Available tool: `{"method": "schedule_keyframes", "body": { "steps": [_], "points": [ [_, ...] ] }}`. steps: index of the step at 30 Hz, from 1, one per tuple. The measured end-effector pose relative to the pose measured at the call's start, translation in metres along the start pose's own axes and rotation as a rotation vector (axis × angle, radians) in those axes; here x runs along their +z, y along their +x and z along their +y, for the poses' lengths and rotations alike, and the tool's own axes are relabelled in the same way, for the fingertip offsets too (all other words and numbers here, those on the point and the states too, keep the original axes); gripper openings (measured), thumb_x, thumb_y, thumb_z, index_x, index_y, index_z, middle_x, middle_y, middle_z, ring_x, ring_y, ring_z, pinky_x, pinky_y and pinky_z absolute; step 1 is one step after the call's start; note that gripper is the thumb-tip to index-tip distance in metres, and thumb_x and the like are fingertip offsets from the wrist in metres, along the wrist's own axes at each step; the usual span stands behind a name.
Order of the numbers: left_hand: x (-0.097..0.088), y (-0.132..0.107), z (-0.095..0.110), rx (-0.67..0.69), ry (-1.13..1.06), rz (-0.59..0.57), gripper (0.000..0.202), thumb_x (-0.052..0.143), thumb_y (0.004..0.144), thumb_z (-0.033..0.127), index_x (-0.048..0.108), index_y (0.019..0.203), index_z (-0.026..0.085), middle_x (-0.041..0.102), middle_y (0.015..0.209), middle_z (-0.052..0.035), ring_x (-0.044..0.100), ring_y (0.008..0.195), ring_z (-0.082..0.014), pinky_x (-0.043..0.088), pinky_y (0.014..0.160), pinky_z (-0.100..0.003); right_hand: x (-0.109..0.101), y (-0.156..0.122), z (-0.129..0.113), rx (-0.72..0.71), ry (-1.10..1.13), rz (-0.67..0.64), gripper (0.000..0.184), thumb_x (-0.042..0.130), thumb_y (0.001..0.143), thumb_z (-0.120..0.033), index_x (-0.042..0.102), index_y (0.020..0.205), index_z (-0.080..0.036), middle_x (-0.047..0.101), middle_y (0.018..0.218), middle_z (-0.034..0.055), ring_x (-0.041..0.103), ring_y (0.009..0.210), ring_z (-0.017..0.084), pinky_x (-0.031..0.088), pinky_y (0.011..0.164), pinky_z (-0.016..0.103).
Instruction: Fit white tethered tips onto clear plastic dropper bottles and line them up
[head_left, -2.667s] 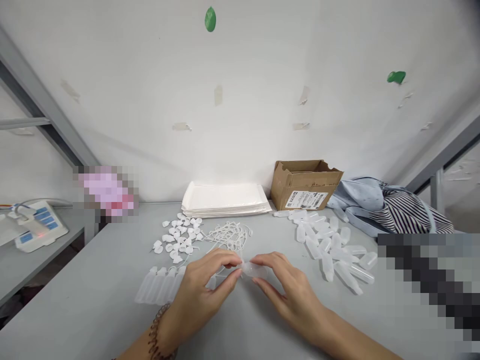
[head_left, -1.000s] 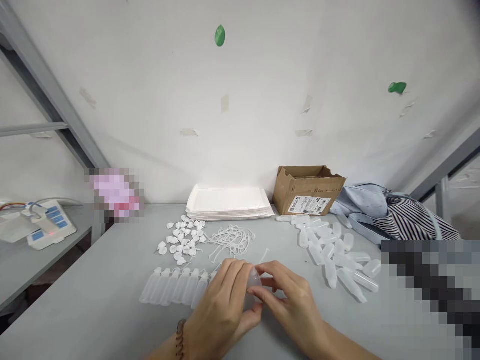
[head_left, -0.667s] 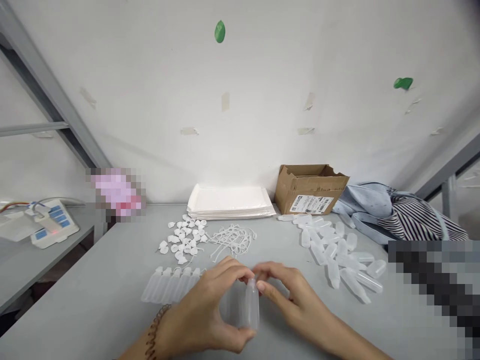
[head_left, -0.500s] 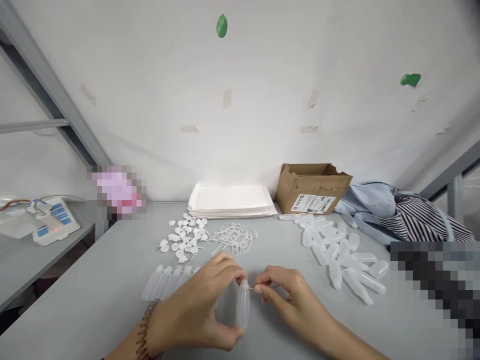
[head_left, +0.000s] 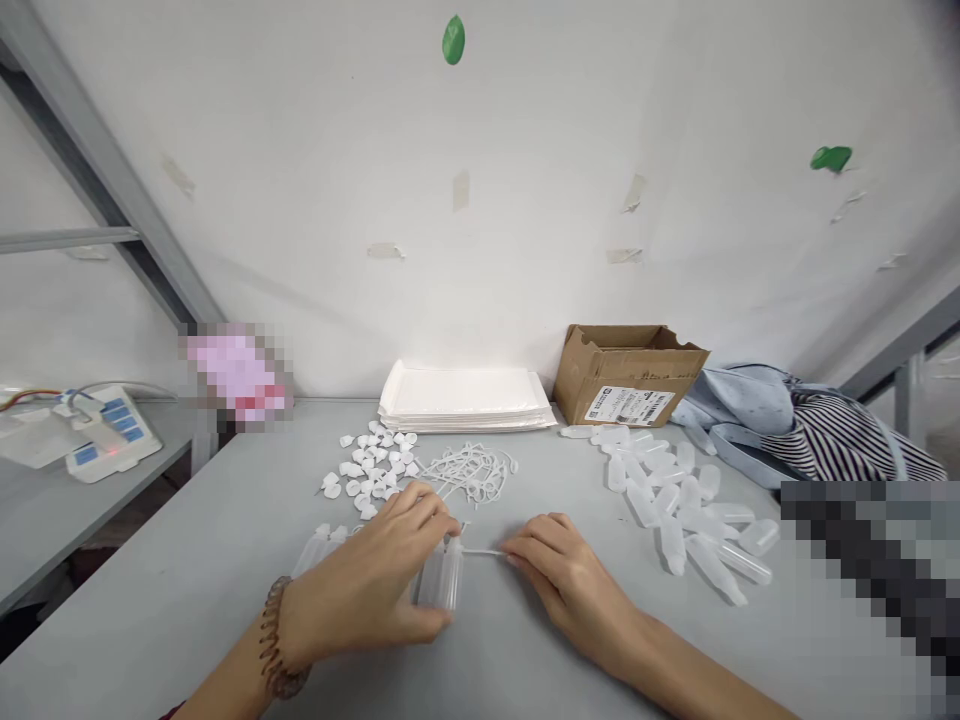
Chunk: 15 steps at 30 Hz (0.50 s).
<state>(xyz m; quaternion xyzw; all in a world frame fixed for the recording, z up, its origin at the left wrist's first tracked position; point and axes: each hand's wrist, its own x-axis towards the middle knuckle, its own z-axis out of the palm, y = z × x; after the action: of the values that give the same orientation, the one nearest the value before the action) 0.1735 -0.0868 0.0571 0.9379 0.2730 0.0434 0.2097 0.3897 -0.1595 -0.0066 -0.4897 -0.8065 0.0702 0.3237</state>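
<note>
From my feed, my left hand (head_left: 367,592) is curled around a small bottle (head_left: 442,580) of cloudy clear plastic. It holds the bottle nearly upright, low over the grey tabletop (head_left: 225,560), just in front of me. A coiled bracelet (head_left: 274,640) sits on that wrist.

My right hand (head_left: 571,580) is beside it, with thumb and fingertips pinched on the end of a thin white strip (head_left: 484,551). The strip runs level from that pinch across to the top of the bottle. I cannot tell whether the strip is fixed to the neck or only touching it.

Behind my left hand, a short row of bottles (head_left: 319,545) lies flat, partly hidden by my knuckles. Farther back there is a scatter of small white caps (head_left: 371,465) and, just to its right, a tangle of white strips (head_left: 474,468).

To the right, well apart from my hands, a loose heap of bottles (head_left: 675,490) is spread out. A stack of white sheets (head_left: 465,397) and an open cardboard box (head_left: 630,372) stand against the wall, with bundled clothes (head_left: 795,425) beside the box. On the lower shelf at the left lies a white device (head_left: 105,442) with blue buttons.
</note>
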Motion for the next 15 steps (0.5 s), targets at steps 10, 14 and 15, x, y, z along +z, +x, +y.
{"method": "schedule_keyframes", "body": {
  "steps": [10, 14, 15],
  "points": [
    [0.0058, -0.0003, -0.0038, -0.003, 0.013, 0.037, 0.037, 0.064, 0.064, 0.018, 0.057, 0.100, 0.017, 0.057, 0.095, -0.0065, 0.046, 0.098, -0.0266, 0.044, 0.085, -0.040, 0.0041, 0.0002, 0.0005, 0.015, -0.017, -0.027, 0.023, 0.041, 0.094, -0.015, 0.064, 0.094, -0.018, 0.062, 0.081, 0.0054, 0.057, 0.077, 0.017, 0.047, 0.071, 0.032],
    [0.0058, -0.0004, -0.0044, -0.009, 0.008, 0.026, 0.037, 0.063, 0.065, 0.018, 0.056, 0.101, 0.017, 0.057, 0.097, -0.0073, 0.046, 0.099, -0.0267, 0.043, 0.087, -0.041, 0.0034, 0.0004, -0.0001, 0.031, -0.024, -0.061, 0.022, 0.043, 0.093, -0.013, 0.064, 0.093, -0.019, 0.062, 0.083, 0.0054, 0.057, 0.078, 0.018, 0.047, 0.071, 0.033],
    [0.0057, -0.0004, -0.0043, -0.015, 0.007, 0.018, 0.037, 0.063, 0.064, 0.018, 0.055, 0.101, 0.017, 0.057, 0.098, -0.0075, 0.046, 0.100, -0.0268, 0.043, 0.087, -0.041, 0.0034, 0.0004, -0.0002, 0.030, -0.027, -0.062, 0.022, 0.043, 0.093, -0.013, 0.064, 0.093, -0.019, 0.062, 0.083, 0.0055, 0.057, 0.077, 0.018, 0.047, 0.070, 0.033]
  ]
}}
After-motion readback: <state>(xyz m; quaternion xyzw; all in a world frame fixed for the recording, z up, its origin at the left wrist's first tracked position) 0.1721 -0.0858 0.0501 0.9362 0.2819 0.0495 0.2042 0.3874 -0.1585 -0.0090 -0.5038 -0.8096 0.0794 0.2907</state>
